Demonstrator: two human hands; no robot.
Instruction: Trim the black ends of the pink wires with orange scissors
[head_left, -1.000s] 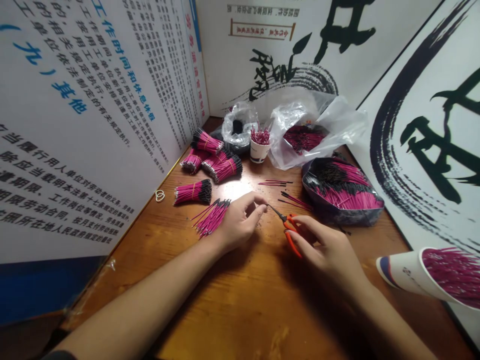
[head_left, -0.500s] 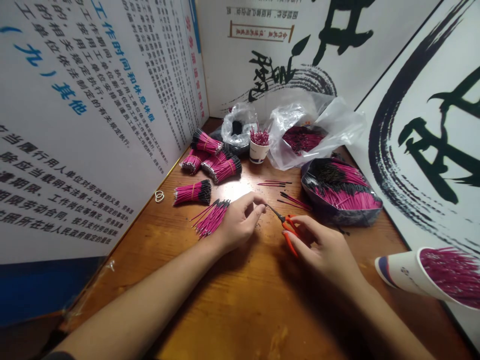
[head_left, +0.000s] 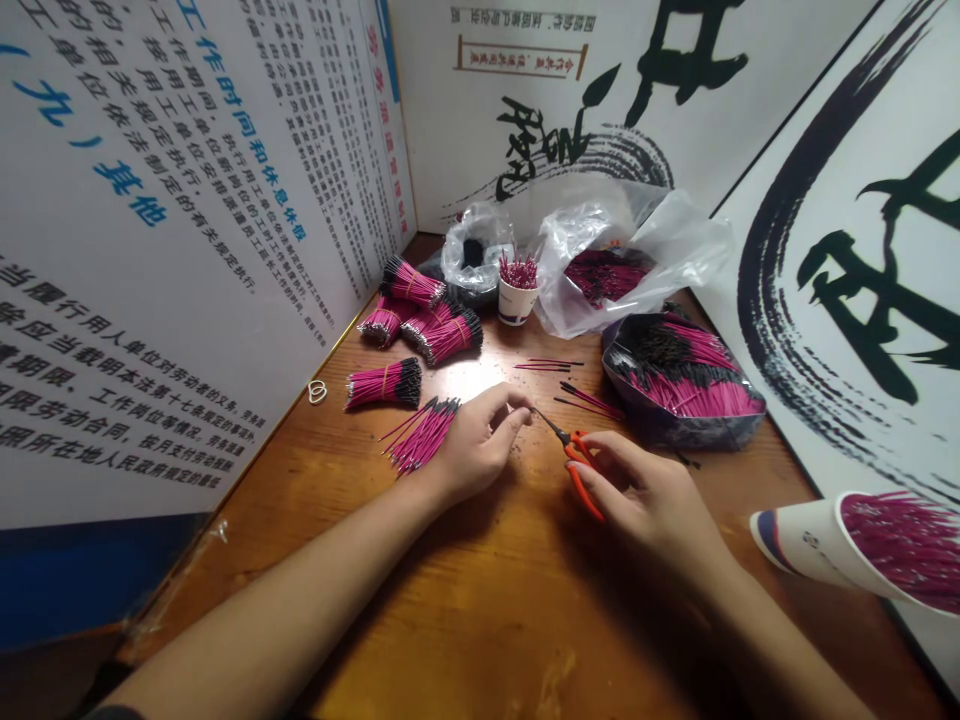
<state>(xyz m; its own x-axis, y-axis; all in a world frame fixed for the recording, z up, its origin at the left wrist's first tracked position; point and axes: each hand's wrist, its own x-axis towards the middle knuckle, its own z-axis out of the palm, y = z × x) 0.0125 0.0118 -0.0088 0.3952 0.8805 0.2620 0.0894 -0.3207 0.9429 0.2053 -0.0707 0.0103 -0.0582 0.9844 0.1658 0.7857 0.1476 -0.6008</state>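
My right hand (head_left: 641, 485) is closed on a pair of orange-handled scissors (head_left: 581, 470), whose dark narrow blades point up and left. The blade tips reach the fingertips of my left hand (head_left: 487, 440). That hand is closed in a pinch, and whatever lies between its thumb and finger is too small or hidden to make out. A loose pile of magenta wires with black ends (head_left: 420, 440) lies beside my left wrist, partly covered by it. A few single wires (head_left: 592, 400) rest on the table beyond the scissors.
Rubber-banded wire bundles (head_left: 384, 385) sit at the back left near rubber bands (head_left: 317, 391). Behind stand a paper cup of wires (head_left: 516, 305) and a clear plastic bag (head_left: 559, 300). An open dark bag of wires (head_left: 675, 435) is right; another cup (head_left: 799, 537) lies tilted nearer. Printed panels surround the table.
The scissor handles have spread slightly, the lower one shifting down and right. Both hands otherwise keep nearly the same place.
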